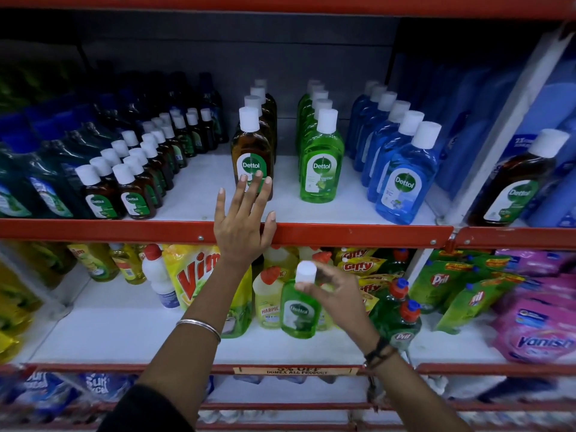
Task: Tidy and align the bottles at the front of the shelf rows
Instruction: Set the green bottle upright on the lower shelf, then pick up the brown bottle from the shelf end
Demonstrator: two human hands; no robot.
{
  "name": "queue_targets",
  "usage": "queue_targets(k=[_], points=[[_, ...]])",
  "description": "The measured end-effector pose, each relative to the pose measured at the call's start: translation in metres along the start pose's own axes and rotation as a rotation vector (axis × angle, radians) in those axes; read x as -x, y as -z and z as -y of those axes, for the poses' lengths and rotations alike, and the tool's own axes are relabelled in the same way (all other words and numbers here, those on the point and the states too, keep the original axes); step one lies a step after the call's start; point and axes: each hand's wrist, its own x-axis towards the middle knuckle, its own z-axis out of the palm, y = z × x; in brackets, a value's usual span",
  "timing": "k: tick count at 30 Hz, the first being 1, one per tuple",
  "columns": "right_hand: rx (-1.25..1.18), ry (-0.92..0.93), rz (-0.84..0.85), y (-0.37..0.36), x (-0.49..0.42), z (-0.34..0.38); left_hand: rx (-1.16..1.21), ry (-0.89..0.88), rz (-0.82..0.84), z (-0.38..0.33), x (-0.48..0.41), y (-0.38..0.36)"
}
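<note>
On the upper shelf stand rows of white-capped Dettol bottles: a brown row (252, 151), a green row (321, 163) and a blue row (402, 182), with two rows of small brown bottles (131, 194) to the left. My left hand (243, 222) is raised with spread fingers, its fingertips on the label of the front brown bottle. My right hand (336, 291) grips a small green Dettol bottle (300, 307) by its neck under the white cap, held in front of the lower shelf.
The red shelf edge (358, 233) runs across below the Dettol rows. A lone brown bottle (517, 182) stands past the divider at right. The lower shelf holds Vim pouches (199, 275), Harpic bottles (268, 300), Pril bottles (402, 310) and Vanish packs (539, 332).
</note>
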Motion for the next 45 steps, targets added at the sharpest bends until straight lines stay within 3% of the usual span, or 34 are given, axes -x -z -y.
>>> queue_targets(k=[13,17,25,36,45], points=[[-0.091,0.473,-0.359,0.073,-0.083,0.144,0.019,0.007,0.039,0.000,0.000,0.004],[-0.067,0.464,-0.403,0.074,-0.114,0.143,0.022,0.013,0.044,-0.001,-0.001,0.004],[0.036,0.376,-0.326,0.052,-0.138,0.110,0.045,0.026,0.056,-0.001,-0.001,0.005],[0.120,0.436,-0.323,0.069,-0.120,0.111,0.033,0.030,0.047,-0.002,0.000,0.005],[0.156,0.715,-0.917,0.187,-0.084,0.115,0.050,0.049,0.042,-0.005,0.000,0.006]])
